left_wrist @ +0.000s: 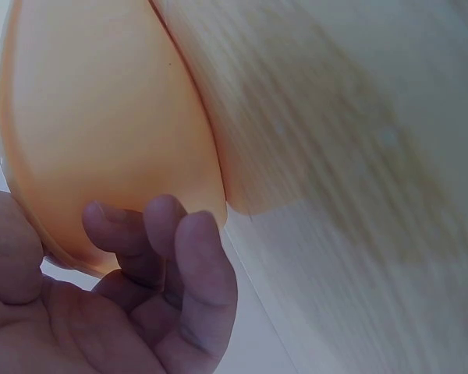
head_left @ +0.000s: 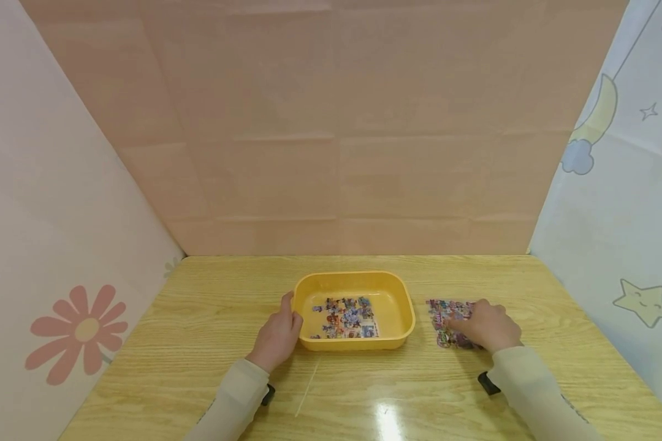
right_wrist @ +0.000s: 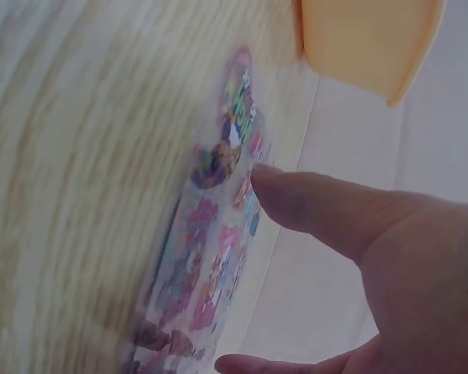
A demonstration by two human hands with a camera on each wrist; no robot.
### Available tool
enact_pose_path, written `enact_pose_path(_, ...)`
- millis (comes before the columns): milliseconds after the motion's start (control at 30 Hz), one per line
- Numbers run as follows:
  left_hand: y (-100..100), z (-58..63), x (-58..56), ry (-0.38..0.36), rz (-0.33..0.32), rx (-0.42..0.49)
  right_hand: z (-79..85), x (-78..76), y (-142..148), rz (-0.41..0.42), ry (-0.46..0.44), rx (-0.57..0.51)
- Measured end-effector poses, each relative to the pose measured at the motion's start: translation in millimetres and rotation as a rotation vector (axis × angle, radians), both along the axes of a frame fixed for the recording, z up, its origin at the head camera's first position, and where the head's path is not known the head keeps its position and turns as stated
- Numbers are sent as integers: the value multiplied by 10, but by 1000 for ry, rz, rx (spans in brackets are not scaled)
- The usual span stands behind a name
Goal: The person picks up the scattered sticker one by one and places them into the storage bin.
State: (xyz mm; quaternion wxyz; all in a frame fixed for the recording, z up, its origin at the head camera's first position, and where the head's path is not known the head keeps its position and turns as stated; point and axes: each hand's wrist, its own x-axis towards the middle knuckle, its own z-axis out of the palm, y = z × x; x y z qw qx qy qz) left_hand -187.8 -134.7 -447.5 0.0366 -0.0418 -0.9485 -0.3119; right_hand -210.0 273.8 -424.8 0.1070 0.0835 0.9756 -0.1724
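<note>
A yellow plastic tray [head_left: 358, 344] stands on the table. My left hand [head_left: 278, 334] holds its left side; in the left wrist view the thumb is by the rim and the curled fingers [left_wrist: 207, 257] are against the outer wall. Inside the tray lies a clear sticker sheet [head_left: 350, 318] with small colourful cartoon figures. To the tray's right, a second sticker sheet [head_left: 444, 318], mostly pink and purple, lies on the table. My right hand [head_left: 491, 324] is over its right part, thumb extended across it, covering some of the sheet. In the right wrist view the thumb [right_wrist: 312, 202] meets the sheet's printed face.
The light wood table [head_left: 215, 306] carries both the tray and the loose sheet. A plain pinkish-brown backdrop [head_left: 336, 153] rises at its far edge. Patterned white side walls [head_left: 60, 202] flank it left and right.
</note>
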Motion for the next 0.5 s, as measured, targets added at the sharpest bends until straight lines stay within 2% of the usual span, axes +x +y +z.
enact_pose_path(300, 12, 10, 5, -8, 8, -1, 14, -1, -6, -23, -41, 55)
enact_pose_path(500, 7, 9, 11, -8, 7, -1, 15, -3, 10, -25, -47, 49)
